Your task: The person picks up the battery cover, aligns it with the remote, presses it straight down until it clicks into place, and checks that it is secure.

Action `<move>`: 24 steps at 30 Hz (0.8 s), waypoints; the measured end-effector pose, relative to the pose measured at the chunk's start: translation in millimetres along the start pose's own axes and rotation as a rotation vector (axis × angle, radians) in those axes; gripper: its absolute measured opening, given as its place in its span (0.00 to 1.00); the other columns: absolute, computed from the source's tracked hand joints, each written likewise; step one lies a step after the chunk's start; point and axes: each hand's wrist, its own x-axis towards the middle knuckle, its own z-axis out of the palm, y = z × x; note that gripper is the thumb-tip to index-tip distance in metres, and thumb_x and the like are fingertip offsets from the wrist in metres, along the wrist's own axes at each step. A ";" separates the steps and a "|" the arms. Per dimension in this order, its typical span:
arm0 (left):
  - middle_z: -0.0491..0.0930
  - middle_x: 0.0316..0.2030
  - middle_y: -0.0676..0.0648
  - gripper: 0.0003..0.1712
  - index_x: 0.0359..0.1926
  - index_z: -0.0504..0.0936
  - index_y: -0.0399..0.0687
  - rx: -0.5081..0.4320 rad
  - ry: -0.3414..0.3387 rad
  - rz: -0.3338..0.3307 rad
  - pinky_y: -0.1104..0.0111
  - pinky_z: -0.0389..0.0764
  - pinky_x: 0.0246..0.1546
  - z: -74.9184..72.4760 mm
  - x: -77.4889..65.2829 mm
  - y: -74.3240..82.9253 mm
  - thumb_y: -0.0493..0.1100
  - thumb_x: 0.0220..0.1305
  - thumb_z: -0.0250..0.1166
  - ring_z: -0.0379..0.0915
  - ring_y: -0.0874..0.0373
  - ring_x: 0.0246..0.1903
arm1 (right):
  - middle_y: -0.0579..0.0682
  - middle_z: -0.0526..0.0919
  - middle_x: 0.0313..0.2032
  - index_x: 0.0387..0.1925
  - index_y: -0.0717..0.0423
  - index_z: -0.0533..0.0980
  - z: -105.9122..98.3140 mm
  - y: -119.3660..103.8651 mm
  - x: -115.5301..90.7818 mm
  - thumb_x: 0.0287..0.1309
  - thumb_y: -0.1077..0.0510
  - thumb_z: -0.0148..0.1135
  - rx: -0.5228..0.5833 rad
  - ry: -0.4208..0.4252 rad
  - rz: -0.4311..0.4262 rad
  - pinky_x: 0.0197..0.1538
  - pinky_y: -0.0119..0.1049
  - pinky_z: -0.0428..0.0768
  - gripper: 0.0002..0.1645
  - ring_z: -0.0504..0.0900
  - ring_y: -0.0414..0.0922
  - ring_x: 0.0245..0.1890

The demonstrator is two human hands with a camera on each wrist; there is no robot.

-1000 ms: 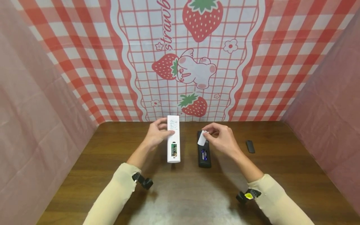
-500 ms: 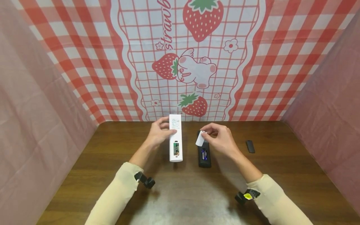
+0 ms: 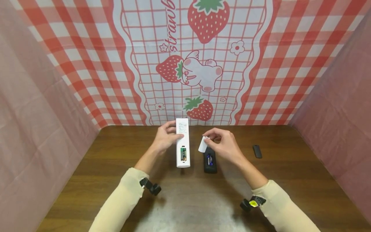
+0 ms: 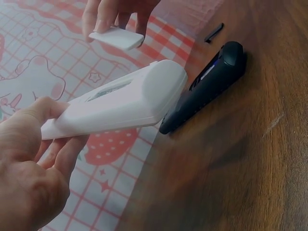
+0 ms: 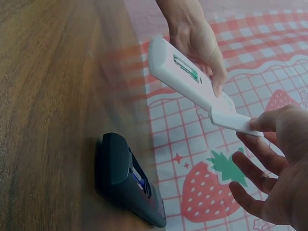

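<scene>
My left hand [image 3: 166, 138] grips a white remote control [image 3: 183, 141] by its far part, thumb on its back. The remote is held above the table, back side up, and its uncovered compartment shows green batteries [image 3: 183, 154]. Between thumb and fingers my right hand [image 3: 224, 145] pinches a white battery cover [image 3: 203, 144], just right of the white remote. Under that hand a black remote control [image 3: 210, 163] lies on the table with its compartment uncovered and blue batteries [image 3: 210, 159] inside; its far end is hidden. In the right wrist view the cover [image 5: 233, 121] overlaps the white remote's far end.
A small black battery cover [image 3: 257, 151] lies on the wooden table [image 3: 116, 193], right of my right hand. Behind the table hangs a red checked cloth [image 3: 200, 74] with strawberries, and pink cloths [image 3: 342, 96] stand at both sides.
The white remote in my left hand has moved a little to the right. My right hand has carried the white cover slightly left, toward the white remote. The black remote and black cover stay put.
</scene>
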 end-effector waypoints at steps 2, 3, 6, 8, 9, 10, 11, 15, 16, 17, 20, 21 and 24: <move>0.84 0.66 0.24 0.45 0.82 0.69 0.35 -0.001 -0.005 -0.003 0.66 0.98 0.43 0.9 -0.2 -0.2 0.19 0.65 0.70 0.88 0.59 0.42 | 0.57 0.95 0.41 0.47 0.59 0.90 0.2 -0.6 -0.2 0.69 0.65 0.75 0.004 -0.005 0.000 0.56 0.64 0.93 0.07 0.89 0.47 0.40; 0.83 0.66 0.24 0.45 0.82 0.69 0.35 -0.002 -0.008 -0.004 0.66 0.98 0.43 1.3 -0.1 -0.4 0.19 0.65 0.70 0.88 0.59 0.42 | 0.57 0.95 0.41 0.48 0.59 0.90 0.3 -0.9 -0.3 0.69 0.65 0.75 0.005 -0.007 0.000 0.56 0.64 0.93 0.07 0.89 0.46 0.40; 0.83 0.67 0.23 0.45 0.83 0.69 0.35 -0.005 -0.014 -0.004 0.65 0.98 0.44 3.1 0.3 -0.4 0.20 0.66 0.70 0.88 0.61 0.41 | 0.57 0.95 0.40 0.48 0.59 0.90 1.0 -2.2 -0.2 0.69 0.65 0.76 0.011 -0.012 -0.006 0.56 0.63 0.93 0.08 0.89 0.46 0.40; 0.83 0.67 0.24 0.45 0.83 0.68 0.36 -0.009 -0.013 -0.003 0.65 0.98 0.44 4.3 1.0 0.5 0.20 0.66 0.70 0.88 0.63 0.40 | 0.56 0.95 0.39 0.47 0.59 0.90 1.8 -3.3 0.3 0.68 0.65 0.76 0.012 -0.012 -0.019 0.56 0.62 0.94 0.08 0.89 0.45 0.39; 0.83 0.67 0.24 0.46 0.83 0.68 0.36 -0.011 -0.012 -0.002 0.65 0.98 0.45 4.9 1.5 1.1 0.20 0.66 0.70 0.88 0.63 0.41 | 0.56 0.95 0.39 0.47 0.58 0.91 2.3 -3.9 0.5 0.68 0.65 0.76 0.011 -0.013 -0.023 0.56 0.61 0.94 0.08 0.89 0.44 0.39; 0.83 0.67 0.24 0.46 0.83 0.68 0.36 -0.011 -0.010 -0.002 0.65 0.98 0.45 5.6 1.7 1.8 0.20 0.67 0.70 0.88 0.62 0.41 | 0.55 0.95 0.39 0.47 0.58 0.91 2.7 -4.4 0.6 0.68 0.65 0.76 0.010 -0.014 -0.028 0.56 0.62 0.94 0.08 0.89 0.44 0.38; 0.83 0.67 0.24 0.46 0.83 0.68 0.36 -0.011 -0.008 -0.002 0.65 0.98 0.45 6.1 2.0 2.5 0.20 0.66 0.70 0.88 0.62 0.41 | 0.55 0.95 0.39 0.47 0.58 0.91 3.1 -4.7 0.7 0.68 0.65 0.76 0.009 -0.016 -0.032 0.55 0.61 0.93 0.08 0.89 0.44 0.38; 0.83 0.67 0.25 0.46 0.84 0.67 0.36 -0.004 -0.008 -0.005 0.64 0.98 0.46 8.4 2.8 4.5 0.21 0.67 0.71 0.89 0.58 0.44 | 0.55 0.96 0.40 0.47 0.58 0.91 4.1 -5.5 0.8 0.69 0.65 0.76 0.017 -0.023 -0.037 0.55 0.60 0.93 0.08 0.89 0.44 0.39; 0.83 0.67 0.25 0.46 0.84 0.67 0.37 -0.002 -0.010 -0.005 0.65 0.98 0.45 9.0 2.9 4.7 0.22 0.67 0.71 0.89 0.57 0.44 | 0.55 0.96 0.40 0.47 0.58 0.90 4.0 -5.5 0.7 0.69 0.65 0.76 0.019 -0.023 -0.037 0.55 0.61 0.93 0.08 0.89 0.45 0.39; 0.84 0.67 0.25 0.46 0.84 0.67 0.37 -0.002 -0.011 -0.005 0.65 0.98 0.45 9.5 3.1 5.1 0.22 0.67 0.72 0.89 0.57 0.44 | 0.55 0.96 0.40 0.47 0.58 0.90 3.9 -5.6 0.7 0.69 0.65 0.76 0.020 -0.024 -0.038 0.56 0.60 0.93 0.08 0.89 0.45 0.39; 0.84 0.67 0.25 0.46 0.84 0.67 0.38 0.002 -0.019 -0.004 0.66 0.98 0.44 11.1 4.0 5.7 0.24 0.68 0.72 0.88 0.57 0.43 | 0.56 0.96 0.41 0.48 0.58 0.90 3.6 -6.4 0.9 0.69 0.65 0.76 0.019 -0.025 -0.041 0.54 0.57 0.93 0.07 0.89 0.45 0.40; 0.84 0.67 0.25 0.46 0.84 0.67 0.38 0.004 -0.021 -0.003 0.67 0.97 0.43 11.7 4.3 5.9 0.24 0.68 0.72 0.88 0.58 0.43 | 0.56 0.96 0.42 0.48 0.58 0.91 3.4 -6.8 1.1 0.69 0.65 0.76 0.019 -0.025 -0.042 0.53 0.55 0.93 0.07 0.89 0.45 0.40; 0.84 0.67 0.26 0.46 0.84 0.68 0.39 0.011 -0.023 -0.001 0.69 0.96 0.42 13.3 5.1 6.6 0.24 0.68 0.73 0.88 0.59 0.42 | 0.56 0.96 0.42 0.48 0.57 0.91 3.1 -8.2 1.7 0.70 0.64 0.76 0.021 -0.029 -0.044 0.51 0.48 0.93 0.08 0.90 0.45 0.40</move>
